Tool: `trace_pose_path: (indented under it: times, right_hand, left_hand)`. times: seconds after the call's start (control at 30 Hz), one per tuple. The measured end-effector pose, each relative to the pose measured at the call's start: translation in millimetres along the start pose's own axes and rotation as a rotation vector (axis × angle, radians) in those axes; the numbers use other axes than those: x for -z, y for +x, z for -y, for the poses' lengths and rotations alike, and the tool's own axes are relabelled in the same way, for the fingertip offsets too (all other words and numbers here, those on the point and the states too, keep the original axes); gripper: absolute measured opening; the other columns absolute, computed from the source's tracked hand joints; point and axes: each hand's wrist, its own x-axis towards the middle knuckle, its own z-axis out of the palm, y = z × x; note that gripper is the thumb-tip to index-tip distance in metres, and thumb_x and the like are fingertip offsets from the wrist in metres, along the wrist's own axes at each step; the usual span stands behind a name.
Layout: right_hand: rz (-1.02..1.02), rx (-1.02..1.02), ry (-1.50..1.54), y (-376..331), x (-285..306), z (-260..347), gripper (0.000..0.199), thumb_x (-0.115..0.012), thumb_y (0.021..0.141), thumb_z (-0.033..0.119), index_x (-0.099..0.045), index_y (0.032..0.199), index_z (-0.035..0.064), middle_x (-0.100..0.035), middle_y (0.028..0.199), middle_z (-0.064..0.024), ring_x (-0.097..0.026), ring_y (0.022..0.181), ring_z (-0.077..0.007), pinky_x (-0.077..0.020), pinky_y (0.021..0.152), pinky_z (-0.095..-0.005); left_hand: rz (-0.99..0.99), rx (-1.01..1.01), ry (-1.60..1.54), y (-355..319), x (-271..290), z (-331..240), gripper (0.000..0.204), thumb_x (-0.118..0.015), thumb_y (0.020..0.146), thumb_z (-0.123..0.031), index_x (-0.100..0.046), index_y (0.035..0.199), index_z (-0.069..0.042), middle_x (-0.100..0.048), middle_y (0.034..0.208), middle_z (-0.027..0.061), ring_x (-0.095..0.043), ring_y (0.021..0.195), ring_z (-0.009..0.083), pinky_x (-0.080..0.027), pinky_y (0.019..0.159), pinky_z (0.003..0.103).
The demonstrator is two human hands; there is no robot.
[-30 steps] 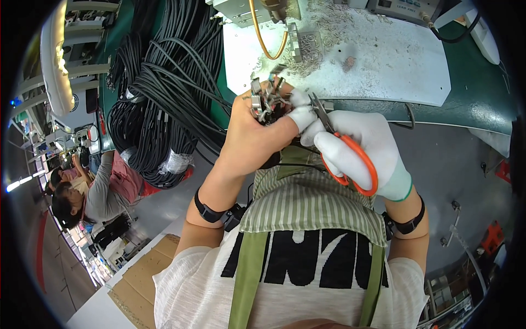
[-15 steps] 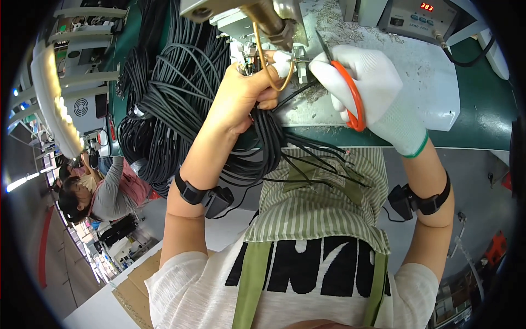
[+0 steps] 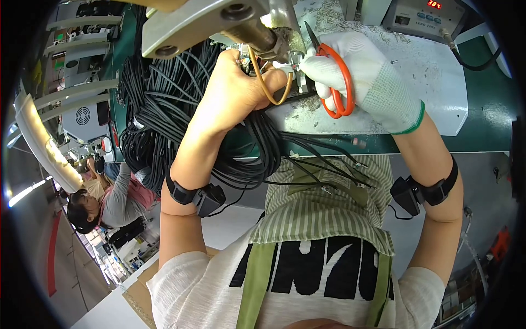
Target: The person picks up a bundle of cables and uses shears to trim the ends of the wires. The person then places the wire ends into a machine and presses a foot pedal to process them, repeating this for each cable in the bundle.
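My bare left hand (image 3: 241, 85) is curled closed around black cables (image 3: 263, 142), below the metal machine head. White covers a fingertip of it, close to a small metal fixture (image 3: 300, 82). A curved orange-brown tube (image 3: 280, 101) passes in front of its fingers. My right hand (image 3: 356, 68), in a white knit glove, keeps red-handled scissors (image 3: 346, 88) hooked in its closed fingers, the dark blades pointing away from me. Its thumb and forefinger tips meet beside the fixture; whatever they pinch is too small to make out. One black cable runs below the fixture between the hands.
The grey machine head (image 3: 203, 30) overhangs my left hand. A large heap of black cables (image 3: 164, 104) lies on the left. Small clippings litter the white board (image 3: 422, 82). A control box with a red display (image 3: 424, 19) stands back right. A person (image 3: 118, 200) sits far left.
My right hand has moved left with the scissors, bringing its fingertips to the fixture. My left hand has turned slightly, still on the cables. The view has shifted, so the machine head looks larger.
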Motion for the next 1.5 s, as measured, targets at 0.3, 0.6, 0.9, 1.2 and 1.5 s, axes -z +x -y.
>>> trace_pose_path:
  times: [0.3,0.6,0.9,1.2,1.5]
  right_hand:
    - [-0.011,0.0,-0.043,-4,2,6,0.027,-0.064,0.082,0.026,-0.059,0.071,0.0014,-0.055,0.055,-0.0034,-0.051,0.046,-0.0085,-0.0391,0.041,-0.0222]
    - [0.038,0.056,0.007,-1,3,0,0.027,-0.064,0.082,0.025,-0.059,0.069,0.0015,-0.055,0.055,-0.0029,-0.051,0.047,-0.0084,-0.0387,0.042,-0.0221]
    - [-0.029,-0.028,-0.01,-7,-1,4,0.026,-0.063,0.082,0.024,-0.059,0.071,0.0017,-0.055,0.056,-0.0032,-0.052,0.048,-0.0088,-0.0409,0.043,-0.0232]
    - [-0.245,0.122,0.2,-72,6,-29,0.022,-0.062,0.086,0.024,-0.059,0.086,0.0021,-0.053,0.057,-0.0025,-0.054,0.05,-0.0098,-0.0426,0.045,-0.0256]
    - [-0.109,0.213,-0.787,-82,-46,16,0.026,-0.066,0.082,0.025,-0.061,0.093,0.002,-0.051,0.059,-0.0102,-0.051,0.05,-0.0125,-0.0386,0.049,-0.03]
  left_hand:
    - [-0.016,-0.046,0.105,1,0,4,0.014,-0.069,0.076,-0.01,-0.059,0.081,-0.002,-0.053,0.06,-0.0014,-0.045,0.048,0.004,-0.034,0.042,0.019]
    - [-0.045,-0.143,0.139,0,-1,7,0.017,-0.069,0.079,-0.013,-0.06,0.089,-0.002,-0.053,0.062,-0.0019,-0.045,0.049,0.0034,-0.033,0.041,0.019]
    - [0.126,-0.1,-0.008,2,5,16,0.015,-0.065,0.085,-0.015,-0.06,0.086,-0.001,-0.055,0.064,0.0013,-0.047,0.048,0.0075,-0.036,0.044,0.021]
    - [-0.283,-0.15,-0.505,-36,-11,40,0.012,-0.057,0.091,-0.011,-0.054,0.089,0.001,-0.052,0.062,0.0038,-0.052,0.049,0.0109,-0.044,0.047,0.025]
    - [-0.057,-0.236,-0.125,-77,-37,42,0.032,-0.066,0.075,0.002,-0.048,0.101,-0.004,-0.05,0.07,-0.0003,-0.052,0.064,0.0071,-0.044,0.06,0.02]
